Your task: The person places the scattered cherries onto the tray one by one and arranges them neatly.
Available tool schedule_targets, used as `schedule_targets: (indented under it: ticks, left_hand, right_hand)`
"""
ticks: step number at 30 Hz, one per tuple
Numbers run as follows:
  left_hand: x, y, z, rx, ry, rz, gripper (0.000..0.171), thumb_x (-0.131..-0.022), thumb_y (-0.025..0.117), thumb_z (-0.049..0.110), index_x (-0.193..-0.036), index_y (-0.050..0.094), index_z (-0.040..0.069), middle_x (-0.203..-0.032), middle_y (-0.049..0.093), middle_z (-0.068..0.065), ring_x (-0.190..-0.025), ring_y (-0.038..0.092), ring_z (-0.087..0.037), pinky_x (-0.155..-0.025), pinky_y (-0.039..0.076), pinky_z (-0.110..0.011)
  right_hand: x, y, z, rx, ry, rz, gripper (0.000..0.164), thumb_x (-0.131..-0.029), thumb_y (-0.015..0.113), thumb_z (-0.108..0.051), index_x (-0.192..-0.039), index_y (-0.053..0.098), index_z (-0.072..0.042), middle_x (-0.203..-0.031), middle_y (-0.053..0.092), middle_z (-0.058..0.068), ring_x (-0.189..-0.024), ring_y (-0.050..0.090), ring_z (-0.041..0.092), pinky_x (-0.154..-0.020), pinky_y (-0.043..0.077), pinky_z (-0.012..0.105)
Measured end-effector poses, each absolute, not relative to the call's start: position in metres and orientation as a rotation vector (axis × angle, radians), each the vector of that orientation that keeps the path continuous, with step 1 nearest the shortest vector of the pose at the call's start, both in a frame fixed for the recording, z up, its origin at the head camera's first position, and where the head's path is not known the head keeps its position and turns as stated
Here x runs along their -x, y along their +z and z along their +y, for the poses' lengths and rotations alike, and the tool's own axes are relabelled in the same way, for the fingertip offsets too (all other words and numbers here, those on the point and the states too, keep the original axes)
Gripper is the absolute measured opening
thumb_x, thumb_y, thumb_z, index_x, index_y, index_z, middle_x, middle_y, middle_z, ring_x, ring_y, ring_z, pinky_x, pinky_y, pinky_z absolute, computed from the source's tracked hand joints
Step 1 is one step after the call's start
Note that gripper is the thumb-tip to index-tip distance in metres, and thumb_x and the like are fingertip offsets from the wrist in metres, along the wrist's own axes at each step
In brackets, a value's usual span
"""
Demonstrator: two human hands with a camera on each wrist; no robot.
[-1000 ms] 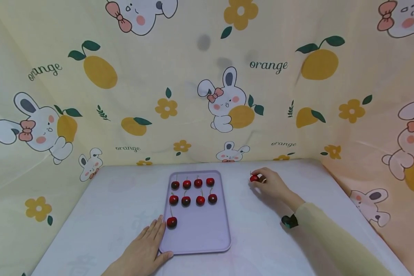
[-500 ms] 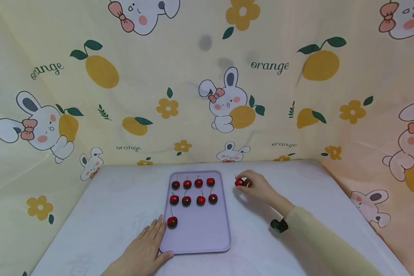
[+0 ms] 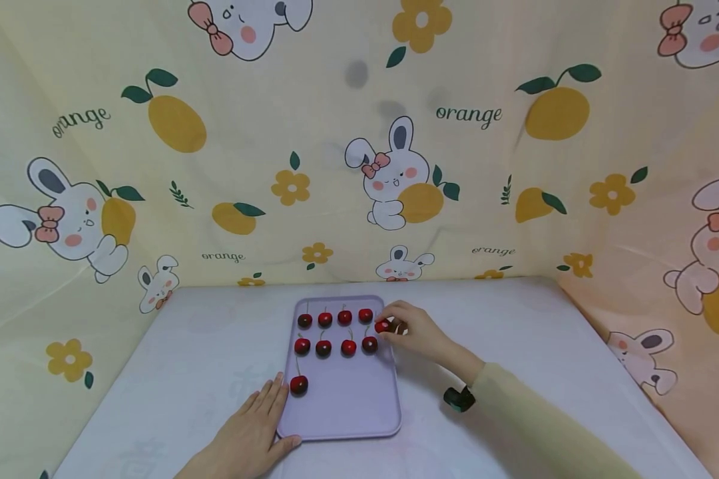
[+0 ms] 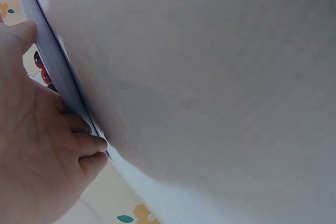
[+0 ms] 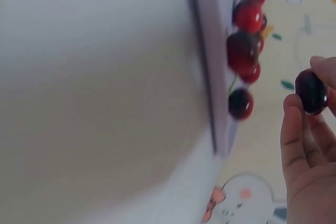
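A pale purple tray [image 3: 341, 416] lies on the table with several dark red cherries on it, two full rows at the back and a single cherry [image 3: 299, 385] at the left of a third row. My right hand [image 3: 422, 336] pinches another cherry [image 3: 383, 326] between thumb and fingers, above the tray's right rim. In the right wrist view that cherry [image 5: 311, 92] is clear of the tray's edge. Along the tray's left side rests my left hand [image 3: 248, 422], fingers straight against the rim and thumb at the near left corner.
A white-covered table [image 3: 485, 426] surrounds the tray. Behind and at both sides hangs a cream cloth [image 3: 317, 100] printed with rabbits and oranges. A small dark object [image 3: 459, 399] is at the right wrist, by the sleeve.
My right hand has moved left with the cherry, from the table's right side to over the tray's right rim. The left hand and the cherries on the tray stay put.
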State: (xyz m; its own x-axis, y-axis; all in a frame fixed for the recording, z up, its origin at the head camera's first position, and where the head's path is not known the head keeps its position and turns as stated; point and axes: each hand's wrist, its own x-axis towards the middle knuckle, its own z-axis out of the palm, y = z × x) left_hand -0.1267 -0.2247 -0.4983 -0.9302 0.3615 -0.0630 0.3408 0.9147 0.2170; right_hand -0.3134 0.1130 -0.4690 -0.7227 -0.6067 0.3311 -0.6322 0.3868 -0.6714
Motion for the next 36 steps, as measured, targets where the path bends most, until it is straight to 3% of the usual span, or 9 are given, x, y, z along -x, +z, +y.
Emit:
schedule_targets:
  ticks: [15, 19, 29, 36]
  left_hand:
    - [0.128, -0.502, -0.225, -0.522, 0.303, 2.952, 0.096, -0.097, 0.054, 0.067, -0.155, 0.039, -0.008, -0.166, 0.031, -0.024, -0.152, 0.034, -0.042, -0.121, 0.032, -0.058]
    - [0.128, -0.502, -0.225, -0.516, 0.295, 2.949, 0.096, -0.097, 0.054, 0.068, -0.155, 0.039, -0.008, -0.166, 0.031, -0.024, -0.152, 0.033, -0.042, -0.121, 0.032, -0.058]
    - [0.129, -0.502, -0.225, -0.502, 0.305, 2.934, 0.098, -0.097, 0.053, 0.069, -0.156, 0.039, -0.007, -0.166, 0.031, -0.024, -0.152, 0.033, -0.042, -0.121, 0.031, -0.059]
    - [0.128, -0.501, -0.225, -0.521, 0.301, 2.957, 0.096, -0.098, 0.054, 0.068, -0.155, 0.040, -0.008, -0.166, 0.031, -0.024, -0.151, 0.034, -0.042, -0.120, 0.032, -0.059]
  right_hand:
    - [0.291, -0.473, 0.067, -1.325, 1.310, -2.603, 0.033, -0.090, 0.078, -0.001, -0.122, 0.073, -0.007, -0.127, 0.062, 0.009, -0.088, 0.067, 0.013, -0.079, 0.060, 0.026]
    - [0.287, -0.474, 0.059, -1.357, 1.296, -2.632, 0.034, -0.091, 0.076, 0.001, -0.123, 0.073, -0.009, -0.129, 0.061, 0.008, -0.096, 0.066, 0.014, -0.083, 0.059, 0.025]
    - [0.277, -0.481, 0.041, -1.414, 1.169, -2.681, 0.035, -0.093, 0.075, -0.003, -0.127, 0.072, -0.010, -0.129, 0.062, 0.005, -0.098, 0.064, 0.008, -0.086, 0.056, 0.020]
    - [0.271, -0.482, 0.030, -1.442, 1.061, -2.752, 0.034, -0.092, 0.080, -0.013, -0.125, 0.074, -0.014, -0.120, 0.067, -0.002, -0.100, 0.062, 0.006, -0.088, 0.054, 0.020]
